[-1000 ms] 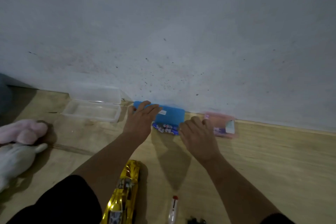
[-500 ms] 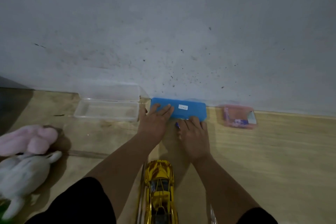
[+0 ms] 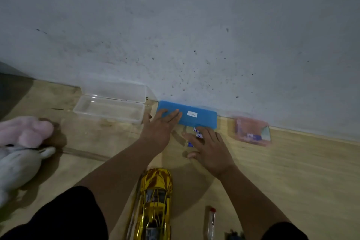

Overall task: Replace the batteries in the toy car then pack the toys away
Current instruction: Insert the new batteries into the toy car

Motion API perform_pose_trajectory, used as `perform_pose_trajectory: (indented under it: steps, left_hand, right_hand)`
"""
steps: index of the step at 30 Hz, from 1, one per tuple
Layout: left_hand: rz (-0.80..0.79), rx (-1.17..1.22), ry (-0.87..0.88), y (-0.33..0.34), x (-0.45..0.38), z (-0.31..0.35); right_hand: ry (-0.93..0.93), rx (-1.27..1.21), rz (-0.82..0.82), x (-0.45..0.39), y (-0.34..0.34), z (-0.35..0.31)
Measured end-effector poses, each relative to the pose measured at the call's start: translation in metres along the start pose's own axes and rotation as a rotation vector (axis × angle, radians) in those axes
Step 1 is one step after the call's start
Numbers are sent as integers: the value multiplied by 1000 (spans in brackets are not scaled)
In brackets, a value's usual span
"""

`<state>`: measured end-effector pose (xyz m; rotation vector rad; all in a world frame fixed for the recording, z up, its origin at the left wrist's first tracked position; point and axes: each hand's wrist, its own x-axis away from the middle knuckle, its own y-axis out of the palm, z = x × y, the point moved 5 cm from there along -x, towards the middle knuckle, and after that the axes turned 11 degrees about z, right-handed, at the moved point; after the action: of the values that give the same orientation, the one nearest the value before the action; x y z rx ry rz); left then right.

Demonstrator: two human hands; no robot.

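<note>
Batteries (image 3: 197,134) lie on the floor just under my right hand (image 3: 211,151), fingers spread loosely with nothing gripped, so this hand is nearer. My left hand (image 3: 160,129) rests flat, fingers splayed, on the blue case (image 3: 202,118) along the wall; the toy car (image 3: 155,204) sits behind, nose toward the case.

Wooden surface (image 3: 292,171) against a grey wall (image 3: 175,25).
Blue case (image 3: 200,118), shut, at the wall's foot; left hand (image 3: 159,128) flat, fingertips on its left end.
Right hand (image 3: 210,150) spread over small batteries (image 3: 198,134) just before the case.
Clear box (image 3: 109,110), lid up, to the left.
Pink box (image 3: 252,131) to the right.
Gold car (image 3: 155,204) between the forearms.
Screwdriver (image 3: 211,222) beside it.
Plush toys (image 3: 21,142) at far left.
</note>
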<state>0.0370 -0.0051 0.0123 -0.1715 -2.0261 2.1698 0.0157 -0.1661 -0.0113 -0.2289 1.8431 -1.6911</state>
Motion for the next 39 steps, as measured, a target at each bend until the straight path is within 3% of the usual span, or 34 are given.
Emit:
perform_pose_trajectory:
  steps: [17, 22, 27, 30, 33, 39]
  left_hand:
    - [-92, -96, -55, -2, -1, 5]
    - [-99, -128, -55, 3, -3, 2]
    - [-106, -152, -50, 6, -3, 2]
    - [-93, -154, -39, 3, -3, 3]
    - [-56, -166, -22, -4, -1, 6]
    - [-27, -126, -57, -35, 35, 7]
  right_hand:
    - [-162, -169, 30, -8, 8, -1]
    - [-104, -149, 28, -8, 8, -1]
    - [-88, -247, -92, -4, 7, -4]
    - [76, -384, -148, -8, 0, 2]
    - [6, -327, -80, -8, -10, -5]
    - [75, -200, -72, 6, -52, -16]
